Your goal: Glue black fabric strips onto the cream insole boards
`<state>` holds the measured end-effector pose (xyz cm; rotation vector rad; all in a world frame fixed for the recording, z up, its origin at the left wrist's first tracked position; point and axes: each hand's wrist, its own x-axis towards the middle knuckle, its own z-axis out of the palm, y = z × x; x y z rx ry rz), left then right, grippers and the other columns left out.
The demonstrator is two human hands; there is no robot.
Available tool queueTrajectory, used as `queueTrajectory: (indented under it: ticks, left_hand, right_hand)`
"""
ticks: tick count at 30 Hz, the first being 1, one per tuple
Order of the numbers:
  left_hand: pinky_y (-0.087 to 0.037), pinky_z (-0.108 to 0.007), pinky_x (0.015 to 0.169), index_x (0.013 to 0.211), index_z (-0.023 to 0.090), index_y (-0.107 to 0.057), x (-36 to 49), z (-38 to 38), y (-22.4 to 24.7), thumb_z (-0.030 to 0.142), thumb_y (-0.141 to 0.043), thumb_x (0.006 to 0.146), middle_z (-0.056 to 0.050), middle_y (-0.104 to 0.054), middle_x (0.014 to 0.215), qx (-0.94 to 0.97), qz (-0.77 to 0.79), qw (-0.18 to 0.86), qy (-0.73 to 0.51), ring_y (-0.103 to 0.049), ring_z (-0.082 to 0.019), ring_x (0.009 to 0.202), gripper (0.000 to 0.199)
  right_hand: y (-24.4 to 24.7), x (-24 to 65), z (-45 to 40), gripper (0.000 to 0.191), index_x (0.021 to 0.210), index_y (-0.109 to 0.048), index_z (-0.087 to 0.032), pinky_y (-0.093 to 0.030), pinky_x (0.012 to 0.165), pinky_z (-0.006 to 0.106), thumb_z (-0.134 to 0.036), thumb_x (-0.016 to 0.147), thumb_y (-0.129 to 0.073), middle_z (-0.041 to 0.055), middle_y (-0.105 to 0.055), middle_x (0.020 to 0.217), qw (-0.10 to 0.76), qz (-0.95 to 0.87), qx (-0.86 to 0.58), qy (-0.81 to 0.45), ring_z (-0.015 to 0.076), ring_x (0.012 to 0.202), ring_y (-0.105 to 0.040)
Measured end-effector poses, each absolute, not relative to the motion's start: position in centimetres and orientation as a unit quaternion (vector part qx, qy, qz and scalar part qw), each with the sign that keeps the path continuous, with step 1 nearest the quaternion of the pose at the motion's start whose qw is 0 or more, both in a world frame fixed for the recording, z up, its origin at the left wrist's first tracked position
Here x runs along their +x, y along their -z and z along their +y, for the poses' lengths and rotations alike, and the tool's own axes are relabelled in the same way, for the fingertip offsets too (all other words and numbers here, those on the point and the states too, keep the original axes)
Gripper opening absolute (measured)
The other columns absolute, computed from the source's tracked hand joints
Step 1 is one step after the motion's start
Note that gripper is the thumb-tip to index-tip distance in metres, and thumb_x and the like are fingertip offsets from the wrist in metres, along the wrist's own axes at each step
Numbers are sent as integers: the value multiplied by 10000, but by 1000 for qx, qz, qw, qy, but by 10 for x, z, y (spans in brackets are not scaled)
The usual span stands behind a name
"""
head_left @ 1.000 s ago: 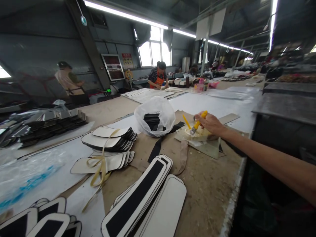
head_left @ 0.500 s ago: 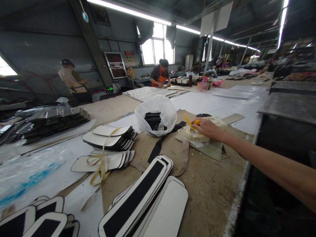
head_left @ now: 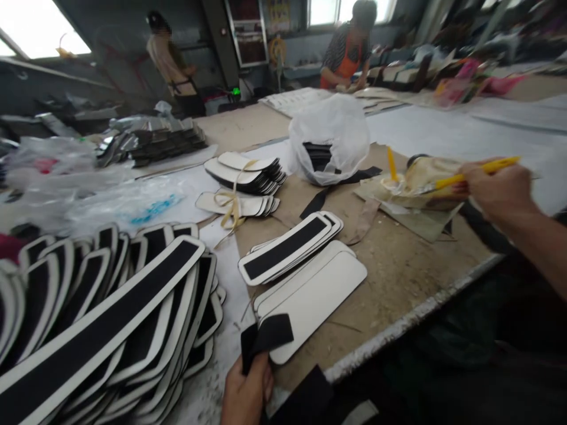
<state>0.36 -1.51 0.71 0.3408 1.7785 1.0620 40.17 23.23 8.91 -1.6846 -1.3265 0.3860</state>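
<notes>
Two hands were busy at the counter (head_left: 394,283). The right hand (head_left: 496,186) had its fingers closed around a brush (head_left: 447,181), whose long axis ran nearly level across the view, tilted slightly: bristles to the left, by a yellowish mass (head_left: 434,169), handle end to the right and a little higher. Just left of it a yellow stick (head_left: 392,163) stood nearly upright. The left hand (head_left: 248,383), at the near edge, gripped a black strip (head_left: 275,333) that rose from the fingers and bent over, its free end pointing right, across the near end of a white panel (head_left: 319,295); whether they touched, I couldn't tell.
</notes>
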Motion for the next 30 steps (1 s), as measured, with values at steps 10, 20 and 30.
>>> queueTrajectory:
  ticks: [10, 20, 30]
  left_hand:
    - [-156, -192, 377, 669, 155, -521, -12, -11, -5, 481, -620, 729, 100, -283, 388, 54, 558, 665, -493, -209, -43, 355, 346]
    - [-137, -160, 376, 716, 110, -566, -12, -11, -3, 484, -743, 643, 125, -247, 383, -6, 495, 685, -535, -203, -19, 368, 420]
    - [-142, -170, 379, 668, 160, -479, -5, -12, 2, 301, -812, 523, 132, -285, 391, 11, 537, 646, -543, -248, -21, 365, 389]
  right_hand:
    - [-46, 239, 84, 312, 828, -670, -229, -545, 610, 303, -531, 751, -653, 58, -622, 889, 410, -521, -531, -528, 152, 639, -596]
    - [-34, 187, 71, 321, 866, -637, -192, -535, 652, 276, -504, 794, -621, 52, -630, 849, 380, -533, -505, -562, 145, 658, -604]
    - [-37, 177, 68, 309, 884, -614, -192, -530, 633, 271, -493, 837, -565, 44, -630, 823, 339, -621, -515, -484, 152, 649, -619]
